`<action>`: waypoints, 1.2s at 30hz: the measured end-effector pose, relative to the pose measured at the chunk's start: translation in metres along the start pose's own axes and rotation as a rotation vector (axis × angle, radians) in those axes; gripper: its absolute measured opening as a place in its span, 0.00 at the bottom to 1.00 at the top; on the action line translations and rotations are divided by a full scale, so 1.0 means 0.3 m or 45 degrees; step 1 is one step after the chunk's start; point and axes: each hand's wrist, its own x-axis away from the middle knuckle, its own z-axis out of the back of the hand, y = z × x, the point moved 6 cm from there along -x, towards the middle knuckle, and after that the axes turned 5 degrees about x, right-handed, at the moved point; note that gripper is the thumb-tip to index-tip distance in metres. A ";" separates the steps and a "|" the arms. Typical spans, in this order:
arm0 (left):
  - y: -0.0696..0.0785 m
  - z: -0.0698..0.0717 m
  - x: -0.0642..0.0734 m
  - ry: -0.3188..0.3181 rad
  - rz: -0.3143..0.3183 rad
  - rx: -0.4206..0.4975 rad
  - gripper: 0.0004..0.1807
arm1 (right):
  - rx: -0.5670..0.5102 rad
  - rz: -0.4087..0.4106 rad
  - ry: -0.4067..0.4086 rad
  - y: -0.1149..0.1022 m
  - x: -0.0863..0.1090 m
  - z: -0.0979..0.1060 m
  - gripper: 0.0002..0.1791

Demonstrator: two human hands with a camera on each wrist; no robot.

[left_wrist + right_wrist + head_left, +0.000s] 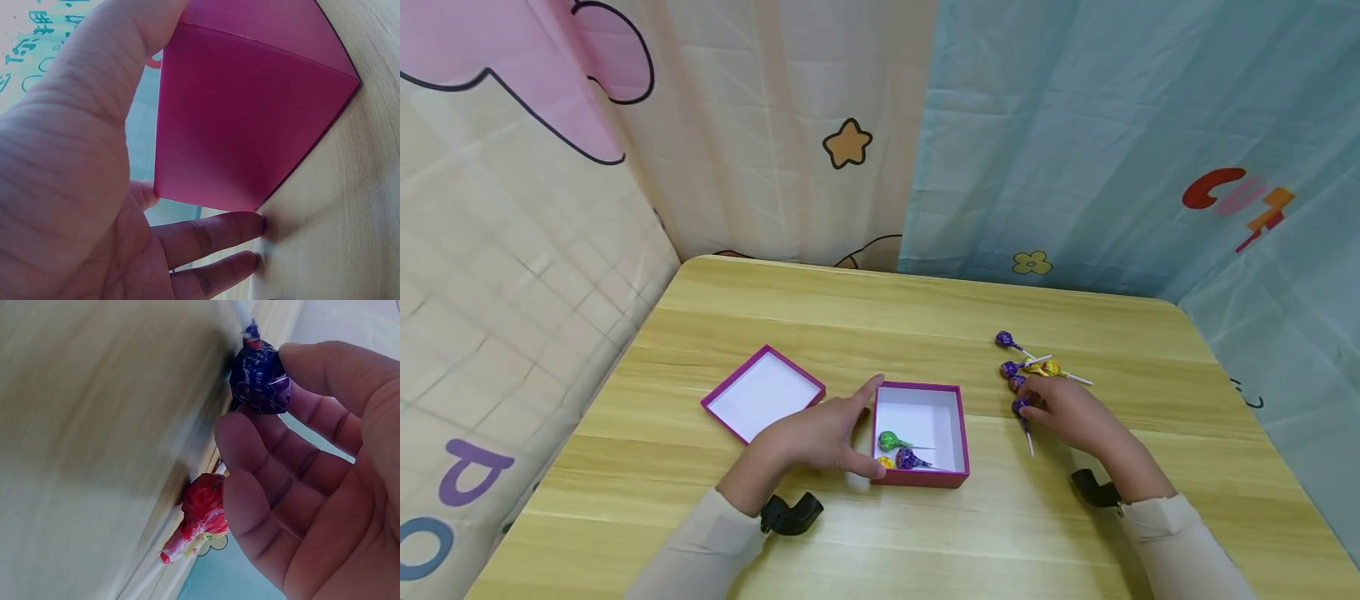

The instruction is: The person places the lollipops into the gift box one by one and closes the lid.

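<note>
Curtain [737, 125]: blue "O" [447, 546], other lettering [482, 455] unclear

Head view high, forward-down over table [880, 542]; wrist views close (head, left share box [921, 480]).

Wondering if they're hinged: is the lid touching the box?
Apart: the head view shows bare table between the lid and the box.

The magenta box [925, 479] stood open, white inside, three wrapped lollipops [906, 459] along one wall; to its right, a purple lollipop [259, 378] pointed its stick nearward.
</note>
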 end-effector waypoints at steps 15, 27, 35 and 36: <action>-0.007 -0.002 -0.002 0.011 0.004 0.017 0.69 | -0.131 0.148 -0.078 -0.052 -0.005 0.023 0.08; -0.007 -0.004 -0.003 0.007 0.025 0.002 0.68 | -0.193 0.188 -0.141 -0.116 -0.007 0.070 0.09; -0.004 -0.002 -0.004 0.017 0.007 0.002 0.68 | -0.215 0.258 -0.140 -0.167 -0.011 0.097 0.13; -0.005 -0.002 -0.005 0.017 0.006 0.002 0.68 | -0.222 0.267 -0.139 -0.174 -0.012 0.101 0.13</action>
